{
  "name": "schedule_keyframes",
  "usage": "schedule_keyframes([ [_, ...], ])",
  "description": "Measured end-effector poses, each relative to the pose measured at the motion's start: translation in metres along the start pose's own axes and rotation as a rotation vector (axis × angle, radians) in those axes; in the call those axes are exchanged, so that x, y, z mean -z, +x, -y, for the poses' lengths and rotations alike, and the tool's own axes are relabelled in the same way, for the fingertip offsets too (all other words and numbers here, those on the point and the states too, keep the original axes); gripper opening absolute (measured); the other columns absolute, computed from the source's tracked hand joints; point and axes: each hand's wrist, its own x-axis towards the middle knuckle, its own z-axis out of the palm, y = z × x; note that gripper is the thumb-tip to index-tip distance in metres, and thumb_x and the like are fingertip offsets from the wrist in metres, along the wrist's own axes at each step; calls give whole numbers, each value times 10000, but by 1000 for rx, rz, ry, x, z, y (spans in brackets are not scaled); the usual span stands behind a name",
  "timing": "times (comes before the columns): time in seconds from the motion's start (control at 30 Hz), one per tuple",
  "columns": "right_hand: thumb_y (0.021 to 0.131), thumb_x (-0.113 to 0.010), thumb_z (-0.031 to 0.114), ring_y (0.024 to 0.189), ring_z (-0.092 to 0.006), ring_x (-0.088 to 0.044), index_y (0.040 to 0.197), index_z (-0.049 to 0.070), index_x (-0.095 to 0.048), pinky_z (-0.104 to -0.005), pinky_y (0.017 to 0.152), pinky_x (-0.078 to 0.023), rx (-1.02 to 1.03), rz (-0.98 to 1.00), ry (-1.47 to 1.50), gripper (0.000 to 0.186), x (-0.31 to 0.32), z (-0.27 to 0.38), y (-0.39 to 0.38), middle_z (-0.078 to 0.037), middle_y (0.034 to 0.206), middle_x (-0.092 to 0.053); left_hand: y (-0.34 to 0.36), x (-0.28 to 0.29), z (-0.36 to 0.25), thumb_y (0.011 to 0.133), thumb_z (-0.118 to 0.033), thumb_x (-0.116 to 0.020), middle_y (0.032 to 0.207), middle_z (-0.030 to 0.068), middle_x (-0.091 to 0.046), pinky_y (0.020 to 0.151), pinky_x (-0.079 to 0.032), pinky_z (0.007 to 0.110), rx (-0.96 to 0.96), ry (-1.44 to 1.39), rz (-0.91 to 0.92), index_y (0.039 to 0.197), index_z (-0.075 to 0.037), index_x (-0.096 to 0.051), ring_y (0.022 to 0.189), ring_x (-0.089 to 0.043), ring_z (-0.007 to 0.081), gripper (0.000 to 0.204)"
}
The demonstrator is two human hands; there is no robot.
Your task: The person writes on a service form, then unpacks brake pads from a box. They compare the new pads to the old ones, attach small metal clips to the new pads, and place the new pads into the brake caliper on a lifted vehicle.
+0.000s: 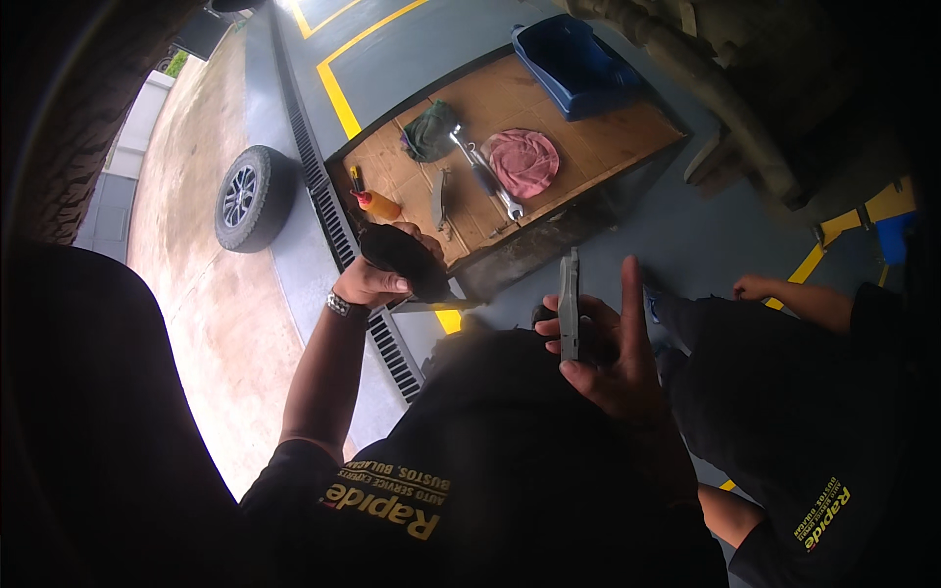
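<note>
My left hand [377, 279] grips a dark, flat brake pad [402, 257] near the front left corner of a cardboard-covered board [588, 167]. In my right hand [613, 358] is a grey brake pad [569, 299], held edge-on between thumb and fingers, with the index finger raised. On the board lie a wrench [510, 206] with other tools, a grey metal piece [440, 201], an orange bottle [378, 204], a green cloth [425, 132] and a pink cloth [521, 162].
A blue bin [573, 67] sits on the board's far corner. A loose wheel [250, 196] stands at left, beyond a floor drain grate [323, 216]. Dark vehicle parts [745, 127] overhang the upper right. A co-worker [765, 372] in a dark shirt is close at my right.
</note>
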Motion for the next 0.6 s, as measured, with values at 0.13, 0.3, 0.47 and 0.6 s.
schedule_keyframes([
  [0.13,782,-774,73,1125,-290,-672,1528,-29,-339,-381,933,-538,145,106,-420,870,-10,23,22,-229,1250,-632,-1,-30,41,650,-52,-943,1202,161,-593,992,-502,573,-154,-294,78,1319,-115,-509,1107,-631,368,801],
  [0.3,759,-820,101,1077,-333,-670,1384,-34,-499,-404,909,-540,284,60,-611,716,-22,40,39,-215,1192,-630,25,-64,47,651,-153,-969,1214,240,-623,968,-531,593,-132,-383,169,1365,-64,-488,1152,-629,491,865],
  [0.47,744,-824,84,1033,-343,-656,1349,-20,-494,-411,887,-533,274,17,-697,696,-24,38,43,-192,1147,-611,27,-66,49,681,-206,-958,1246,258,-637,957,-554,547,-62,-259,123,1402,2,-462,1117,-665,431,900],
  [0.6,743,-828,83,976,-325,-650,1351,-9,-478,-412,852,-531,311,-43,-769,708,-28,32,45,-172,1098,-602,24,-66,60,685,-238,-959,1325,234,-602,982,-552,508,-42,-325,62,1426,41,-441,1163,-656,375,946],
])
